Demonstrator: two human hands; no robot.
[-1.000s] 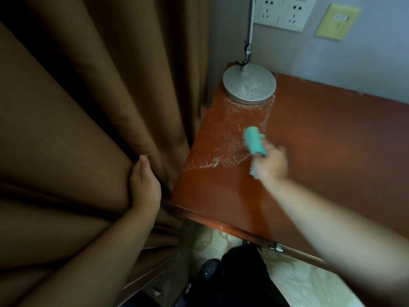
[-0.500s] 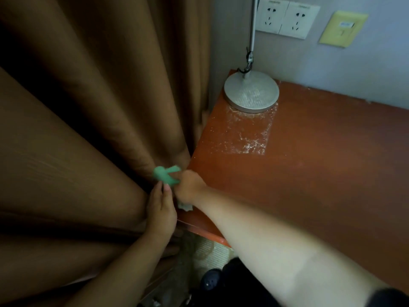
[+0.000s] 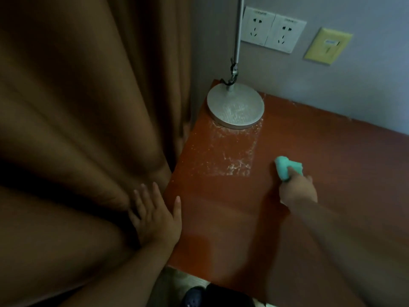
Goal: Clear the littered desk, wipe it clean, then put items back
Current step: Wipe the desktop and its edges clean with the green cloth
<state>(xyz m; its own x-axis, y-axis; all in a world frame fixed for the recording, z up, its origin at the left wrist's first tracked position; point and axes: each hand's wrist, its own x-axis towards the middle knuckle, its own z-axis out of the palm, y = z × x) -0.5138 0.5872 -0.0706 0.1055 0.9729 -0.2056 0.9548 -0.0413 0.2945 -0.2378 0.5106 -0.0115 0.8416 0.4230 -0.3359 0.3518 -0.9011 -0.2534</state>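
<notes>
Left hand (image 3: 155, 218): fingers straight and spread, palm flat on the curtain (image 3: 77, 107) right at the desk's left edge. The thumb lies over the desk (image 3: 309, 207) edge. It grips nothing.

Right hand (image 3: 297, 189): fingers curled round the teal sponge (image 3: 285, 169), index finger along its top. It could be a folded cloth, we can't tell which. The forearm comes in from lower right and is blurred.

The sponge is out over the desktop, mid-desk, well clear of the front edge. We can't confirm that it touches the wood. It sits just right of the dust patch (image 3: 228, 151) and apart from it.

The dust patch is a whitish, streaky rectangle on the red-brown top. It runs from the lamp base (image 3: 235, 109) toward us, with a straight right edge and a straight near edge. We also see whitish specks on the base itself.

The lamp base is a round grey disc in the back-left corner of the desk. Its pole (image 3: 238, 29) rises out of frame, with a dark cord clipped low on it.

On the wall (image 3: 354, 89) behind are two white sockets (image 3: 273, 33) side by side and a yellow plate (image 3: 327, 45) to their right.

The curtain is brown with heavy folds, fills the left half of the view and hangs against the desk's left side.

At the bottom of the view, below the desk's front edge, there is a dark shoe (image 3: 193, 296) on a pale floor (image 3: 177, 278).
</notes>
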